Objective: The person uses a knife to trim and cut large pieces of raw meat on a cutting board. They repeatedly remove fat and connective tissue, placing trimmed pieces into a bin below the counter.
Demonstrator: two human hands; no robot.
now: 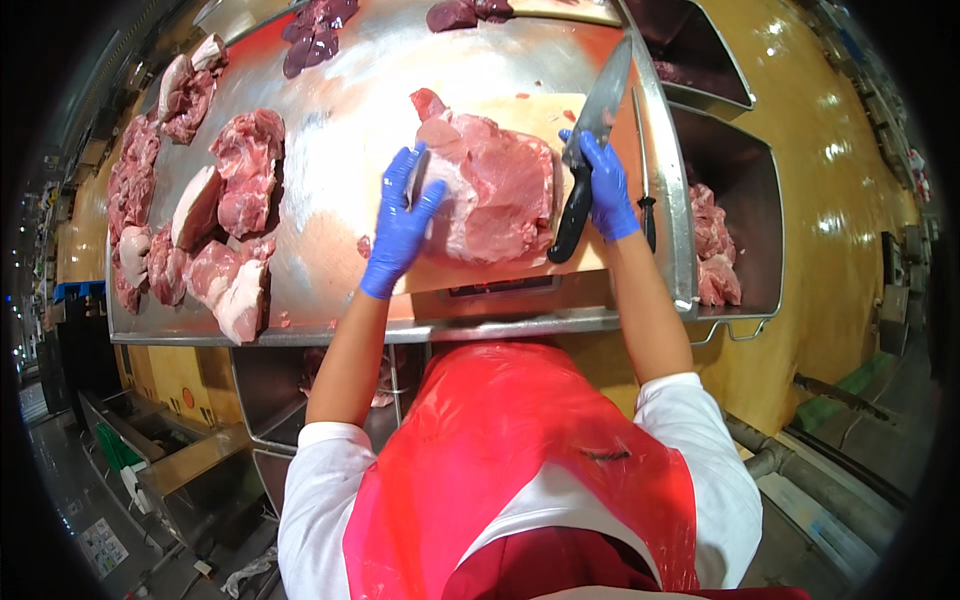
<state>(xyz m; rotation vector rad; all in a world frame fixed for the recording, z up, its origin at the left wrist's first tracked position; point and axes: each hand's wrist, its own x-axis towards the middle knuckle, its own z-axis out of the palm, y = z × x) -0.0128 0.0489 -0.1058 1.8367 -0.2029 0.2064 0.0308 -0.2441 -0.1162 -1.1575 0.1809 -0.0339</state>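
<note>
Left hand (405,212) lay open on meat (500,190) atop board (543,113); right hand (607,185) grasped knife (570,218) at board's right; panel (500,287) board-nearside seemed illegible.

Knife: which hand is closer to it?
Right. The right hand holds the knife; the left hand is farther left, at the left edge of the meat.

Left lane open, right side obstructed.
Between the meat pieces (247,170) and the left hand (402,220), bare table (325,190) can be crossed; the far side is bounded by dark organs (318,45). Right of the slab (505,190), passage is barred by the knife (572,215) and thin rod (641,150).
</note>
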